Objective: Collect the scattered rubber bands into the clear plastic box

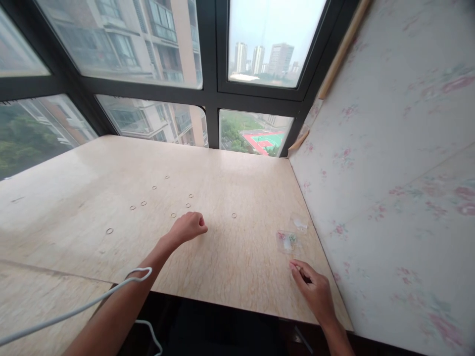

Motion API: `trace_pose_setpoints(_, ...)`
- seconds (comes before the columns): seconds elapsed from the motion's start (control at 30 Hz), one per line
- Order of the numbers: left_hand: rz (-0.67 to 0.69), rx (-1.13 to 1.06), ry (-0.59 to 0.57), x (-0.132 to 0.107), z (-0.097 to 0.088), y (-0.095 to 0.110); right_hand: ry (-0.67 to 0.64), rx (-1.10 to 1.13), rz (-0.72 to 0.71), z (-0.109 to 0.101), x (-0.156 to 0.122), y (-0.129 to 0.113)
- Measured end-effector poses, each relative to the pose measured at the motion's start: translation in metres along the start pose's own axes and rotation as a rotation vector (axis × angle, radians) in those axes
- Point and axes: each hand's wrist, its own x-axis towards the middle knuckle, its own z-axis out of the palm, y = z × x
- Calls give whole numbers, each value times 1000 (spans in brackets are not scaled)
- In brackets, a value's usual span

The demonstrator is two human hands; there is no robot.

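Beige counter (pixel 230 267); left hand (pixel 190 226) curled; right hand (pixel 314 289) pinched.

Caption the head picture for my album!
Left hand near thin brownish rings; right hand near a clear rectangular plastic container.

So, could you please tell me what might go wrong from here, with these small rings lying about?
The white cable crosses in front of the left forearm in this view; it might snag on it.
One thin ring lies close to the left hand, so a small shift could nudge it.
The clear plastic box sits just beyond the right hand; a careless reach might knock it.
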Motion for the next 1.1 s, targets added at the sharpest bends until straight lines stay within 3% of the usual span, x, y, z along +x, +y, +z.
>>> trace_pose_setpoints(0.13, 100, -276, 24, 4, 5, 37, -8, 32, 35, 0, 0, 0)
trace_pose_setpoints(0.3, 245, -504, -15, 10, 29, 117, -20, 85, 78, 0, 0, 2)
trace_pose_setpoints(0.43, 400, -543, 35, 10, 61, 180, -18, 137, 121, -1, -1, 3)
trace_pose_setpoints(0.57, 517, -460, 109, 13, 86, 214, -13, 180, 144, -3, -1, 2)
trace_pose_setpoints(0.7, 554, -417, 107, 19, 97, 222, -24, 209, 152, -3, -1, 3)
trace_pose_setpoints(0.87, 565, -474, 105, 19, 94, 214, -26, 211, 168, -2, -1, 4)
trace_pose_setpoints(0.97, 530, -528, 122, 15, 90, 198, -22, 201, 160, -2, -1, 4)
trace_pose_setpoints(1.1, 426, -559, 175, 5, 88, 160, -15, 165, 134, -4, -2, 4)
